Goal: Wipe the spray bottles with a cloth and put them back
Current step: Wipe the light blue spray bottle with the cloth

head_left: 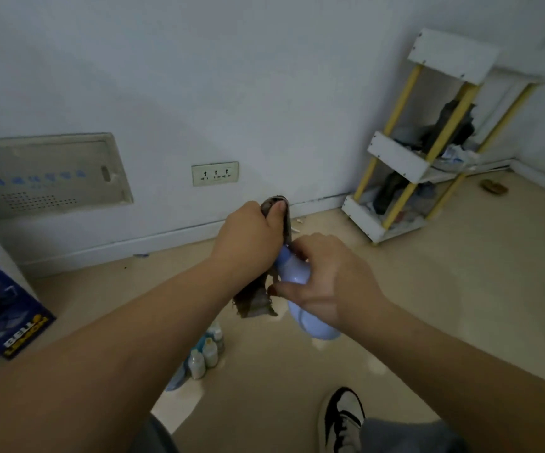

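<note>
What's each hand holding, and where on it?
Left hand grips the dark cloth near its upper end; right hand grips the blue spray bottle around its body.

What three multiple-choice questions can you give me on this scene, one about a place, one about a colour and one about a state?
1. Where does the shelf rack stand?
A. At far right, against the wall
B. Between the person's feet
C. Under the left arm

2. What colour is the bottle in the right hand?
A. Red
B. Light blue
C. Black

3. What is the left hand doing?
A. Hanging empty
B. Lying flat on the floor
C. Gripping the dark cloth

Answers:
1 A: the rack stands by the wall at the far right of the view.
2 B: the bottle's body shows pale blue above and below the hand.
3 C: the thumb pinches the cloth, which hangs down beside the bottle.
</note>
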Action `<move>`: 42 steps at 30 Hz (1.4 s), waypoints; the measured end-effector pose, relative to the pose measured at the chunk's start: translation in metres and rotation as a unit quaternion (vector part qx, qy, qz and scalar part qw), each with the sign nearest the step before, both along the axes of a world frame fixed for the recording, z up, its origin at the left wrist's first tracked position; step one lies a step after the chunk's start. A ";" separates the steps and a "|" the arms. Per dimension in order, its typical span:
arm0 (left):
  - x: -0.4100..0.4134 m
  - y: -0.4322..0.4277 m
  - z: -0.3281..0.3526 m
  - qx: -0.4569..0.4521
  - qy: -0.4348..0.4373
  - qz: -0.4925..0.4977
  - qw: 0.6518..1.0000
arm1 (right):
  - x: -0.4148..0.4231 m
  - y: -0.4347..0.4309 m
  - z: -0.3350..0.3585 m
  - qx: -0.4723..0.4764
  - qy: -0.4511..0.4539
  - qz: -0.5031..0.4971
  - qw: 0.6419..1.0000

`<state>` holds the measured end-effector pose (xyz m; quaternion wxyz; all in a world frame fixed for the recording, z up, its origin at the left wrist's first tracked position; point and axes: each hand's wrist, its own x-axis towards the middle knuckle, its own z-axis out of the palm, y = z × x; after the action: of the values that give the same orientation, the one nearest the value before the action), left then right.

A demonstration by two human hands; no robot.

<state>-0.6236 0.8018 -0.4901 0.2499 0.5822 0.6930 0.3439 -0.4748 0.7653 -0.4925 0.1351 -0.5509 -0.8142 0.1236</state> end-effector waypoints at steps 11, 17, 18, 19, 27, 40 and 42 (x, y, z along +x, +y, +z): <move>-0.020 -0.011 0.002 -0.029 -0.220 0.041 0.974 | -0.022 0.013 0.026 -0.031 -0.051 0.042 0.997; -0.039 -0.012 0.001 -0.150 -0.242 -0.059 0.957 | -0.014 0.025 0.017 -0.074 0.118 0.123 0.983; -0.043 -0.013 -0.001 -0.176 -0.216 -0.071 0.958 | -0.012 0.029 0.015 -0.089 0.156 0.119 0.977; -0.047 -0.013 -0.004 -0.192 -0.210 -0.068 0.956 | -0.009 0.032 0.014 -0.107 0.194 0.120 0.968; -0.065 -0.012 0.019 0.049 -0.280 0.012 0.959 | 0.006 0.047 0.004 -0.185 0.230 0.127 0.947; -0.012 -0.008 0.005 0.240 0.122 -0.217 0.938 | 0.005 0.051 -0.001 -0.251 0.474 0.003 0.844; -0.024 -0.002 0.005 0.154 0.021 -0.152 0.976 | 0.007 0.049 0.002 -0.267 0.456 0.020 0.849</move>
<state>-0.6475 0.7996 -0.4848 0.1918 0.7194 0.5402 0.3922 -0.4679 0.8144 -0.4907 0.3363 -0.4308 -0.6077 0.5762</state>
